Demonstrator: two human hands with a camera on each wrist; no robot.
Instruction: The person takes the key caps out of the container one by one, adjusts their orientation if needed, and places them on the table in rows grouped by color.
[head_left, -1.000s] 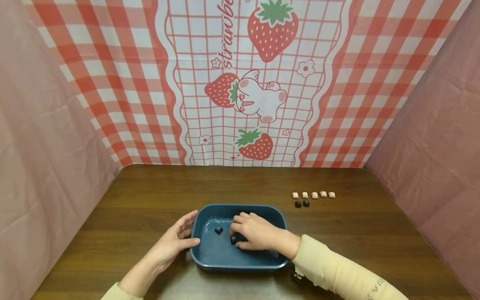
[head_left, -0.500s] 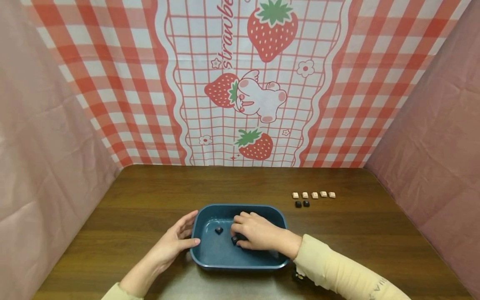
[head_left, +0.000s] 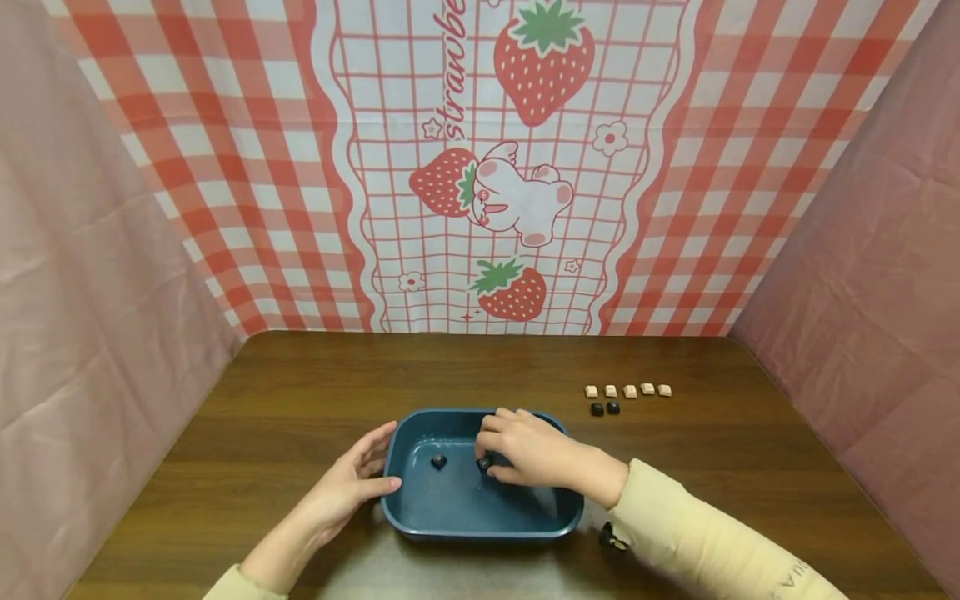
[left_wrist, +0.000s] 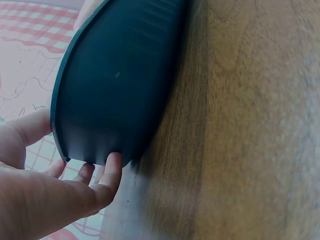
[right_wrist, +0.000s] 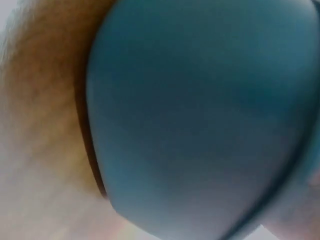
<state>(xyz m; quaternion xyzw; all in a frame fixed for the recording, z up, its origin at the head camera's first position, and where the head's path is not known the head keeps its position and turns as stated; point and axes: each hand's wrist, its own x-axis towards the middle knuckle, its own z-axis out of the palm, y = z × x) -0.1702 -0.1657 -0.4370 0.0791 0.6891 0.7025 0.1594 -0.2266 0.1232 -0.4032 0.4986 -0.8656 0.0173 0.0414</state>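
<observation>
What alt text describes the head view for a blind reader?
A right hand holds a small black piece over the floor of a blue tray gripped by the left hand; another black piece lies inside. Five pale pieces and two black ones sit on the table.

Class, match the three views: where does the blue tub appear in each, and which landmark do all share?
Head: the tub sits below centre.
Left wrist: its outer wall spans upper left to top centre, the left hand at its lower end.
Right wrist: blurred, it fills centre and right.
Landmark: the table, beneath the tub, at right, and at left, respectively.
</observation>
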